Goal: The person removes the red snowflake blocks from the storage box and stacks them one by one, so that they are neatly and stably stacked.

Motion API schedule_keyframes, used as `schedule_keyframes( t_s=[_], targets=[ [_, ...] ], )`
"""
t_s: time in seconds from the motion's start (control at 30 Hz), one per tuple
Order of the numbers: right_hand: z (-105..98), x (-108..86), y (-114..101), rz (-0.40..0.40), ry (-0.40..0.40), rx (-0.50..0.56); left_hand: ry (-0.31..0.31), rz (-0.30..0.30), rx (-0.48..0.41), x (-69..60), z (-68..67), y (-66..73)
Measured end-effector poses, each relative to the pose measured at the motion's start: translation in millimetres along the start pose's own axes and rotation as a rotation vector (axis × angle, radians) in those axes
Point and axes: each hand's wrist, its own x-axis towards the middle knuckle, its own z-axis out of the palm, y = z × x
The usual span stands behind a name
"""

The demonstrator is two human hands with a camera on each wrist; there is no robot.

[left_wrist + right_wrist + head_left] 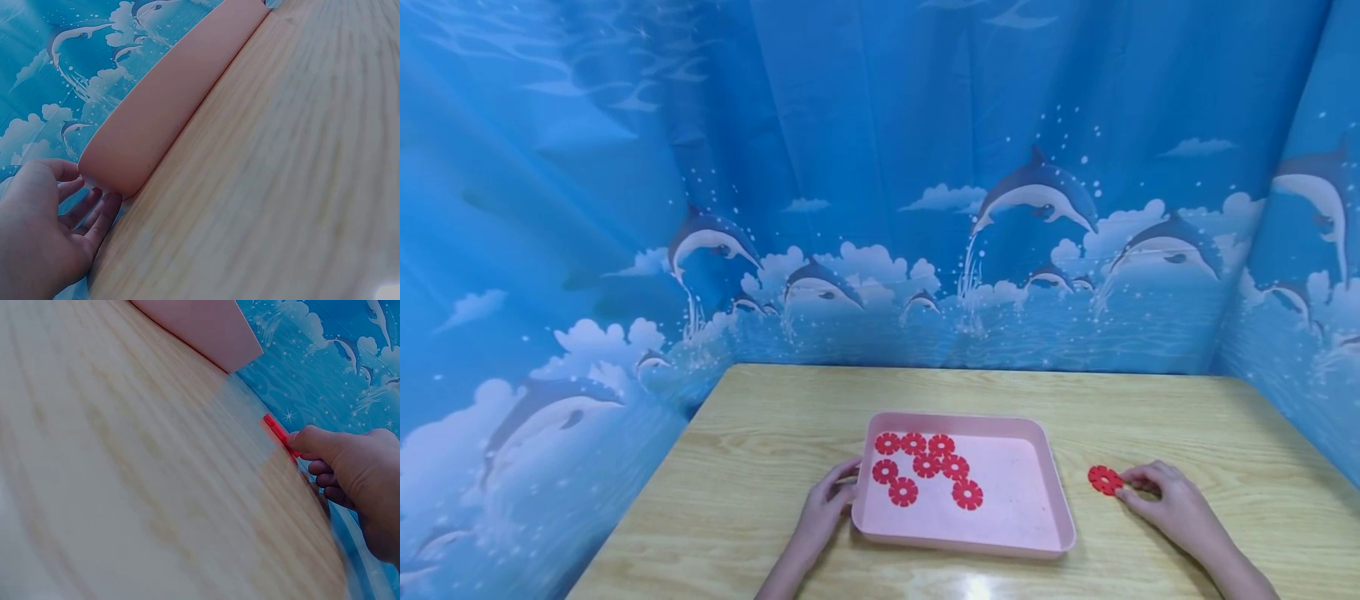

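Observation:
My right hand (1176,508) pinches the edge of a red notched plastic disc (1105,480) between thumb and finger, to the right of the pink tray (962,547). In the right wrist view this disc (275,430) shows nearly edge-on, close to the tabletop; whether it touches the wood I cannot tell. The fingers of my left hand (820,510) rest against the tray's left wall, and the left wrist view shows them at the tray's corner. Several matching red discs (903,492) lie inside the tray, mostly toward its left half, a few touching or overlapping.
The tray stands on a light wood-grain table (760,417). A blue curtain (865,167) printed with dolphins and clouds hangs behind the table and along its sides.

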Motion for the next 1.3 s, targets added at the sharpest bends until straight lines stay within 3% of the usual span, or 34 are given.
schedule_keyframes(
  t_s=[0.4, 0.57, 0.9, 1.17, 1.3],
  targets=[
    [-4, 0.2, -4, 0.021, -0.001, 0.031, -0.003, 0.014, 0.016, -1.9, 0.6, 2.8],
    [-10, 4.2, -13, -0.009, 0.052, 0.047, 0.002, 0.005, 0.011, -1.2, 0.1, 0.9],
    [-21, 27.6, -73, -0.041, 0.031, 0.105, 0.009, 0.015, 0.025, -2.7, -0.5, 1.5],
    [8, 42.2, -117, -0.148, -0.071, 0.204, -0.005, 0.017, 0.014, -7.1, 0.6, 18.5],
    [25, 47.5, -135, -0.135, -0.180, 0.256, 0.000, 0.014, 0.015, -6.0, 1.5, 16.8]
  ],
)
